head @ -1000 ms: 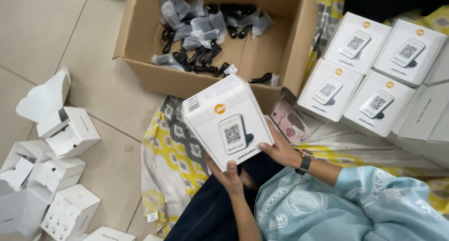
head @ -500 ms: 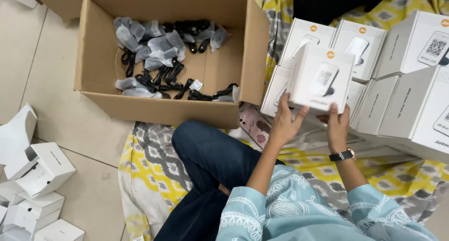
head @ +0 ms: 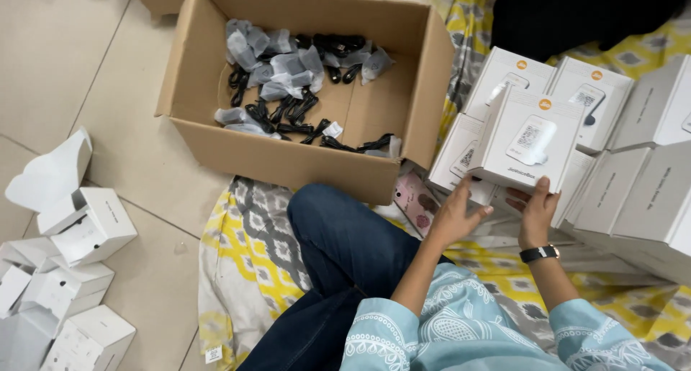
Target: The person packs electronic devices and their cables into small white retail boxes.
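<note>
White box (head: 531, 142): printed face up toward you, long axis tilted slightly right, above stacked white boxes (head: 633, 177) | your left hand (head: 457, 216) and right hand (head: 534, 211) grip its lower edge | open cardboard carton (head: 209, 137) of black cables (head: 288, 112) left, on floor

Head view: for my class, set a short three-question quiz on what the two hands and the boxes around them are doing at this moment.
1. True or false: both hands hold the white product box.
2. What lies inside the open cardboard carton? A) bagged black cables B) fruit C) books
3. Which wrist wears the black watch?

Key
1. True: the left hand and right hand grip its lower edge.
2. A: bagged black cables.
3. The right wrist.
</note>
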